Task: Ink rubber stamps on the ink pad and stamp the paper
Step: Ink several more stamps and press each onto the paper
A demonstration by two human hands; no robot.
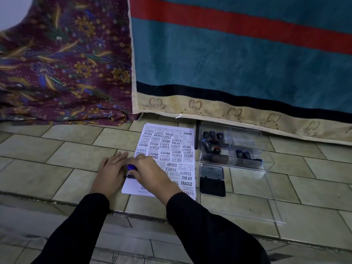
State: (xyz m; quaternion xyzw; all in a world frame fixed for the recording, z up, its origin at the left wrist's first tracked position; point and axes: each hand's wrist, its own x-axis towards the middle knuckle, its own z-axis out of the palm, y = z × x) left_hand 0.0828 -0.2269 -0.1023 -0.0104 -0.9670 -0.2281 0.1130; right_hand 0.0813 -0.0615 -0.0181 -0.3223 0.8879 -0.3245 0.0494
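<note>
A rubber stamp (131, 171) with a blue-topped handle is being pressed onto the paper (169, 155), which lies on the tiled floor (72, 149). The right hand (150, 173) is closed over the stamp from above, fingers wrapped around the handle, so that weight appears to be brought straight down on the stamp face. The left hand (112, 172) lies flat and spread just beside the right, touching the left edge of the sheet; it is judged to be placed there to keep the paper from sliding under the press. The two hands are close together, with the stamp between them.

The sheet beyond the hands is already crowded with impressions such as SAMPLE, AIR MAIL, FRAGILE and AMENDED, set in several directions. The stamp is being set near the lower left corner, where blank space appears to remain, which probably explains the choice of spot.

To the right of the right hand, just beside the paper, the ink pad (212, 184) lies open with its lid folded back, within easy reach for re-inking. Beyond it stands a clear plastic box (247, 147) in which several more stamps (212, 137) are kept in compartments. A lift straight up is judged necessary next, so that the fresh print is not smeared.
</note>
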